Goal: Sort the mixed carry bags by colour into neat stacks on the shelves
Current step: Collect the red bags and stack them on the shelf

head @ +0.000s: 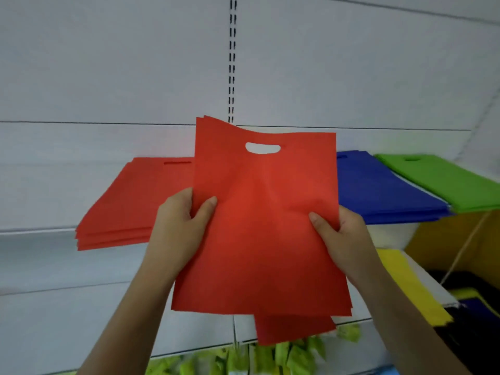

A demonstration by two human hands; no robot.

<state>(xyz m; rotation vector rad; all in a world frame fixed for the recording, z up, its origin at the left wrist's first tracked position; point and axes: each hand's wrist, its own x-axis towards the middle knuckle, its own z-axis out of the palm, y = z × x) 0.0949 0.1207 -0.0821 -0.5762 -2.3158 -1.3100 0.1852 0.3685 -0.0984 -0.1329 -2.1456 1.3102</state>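
Gripping red bags [259,226] upright — both hands, left [178,226], right [343,239].

No text, label, brand or number can be read anywhere. The red bags [259,226] are plain, with no print.

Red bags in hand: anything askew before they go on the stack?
Yes. The held red bags, gripped by the left hand and right hand, are not squared: one bag sticks out below the bunch's bottom edge, and the top left corners are fanned.
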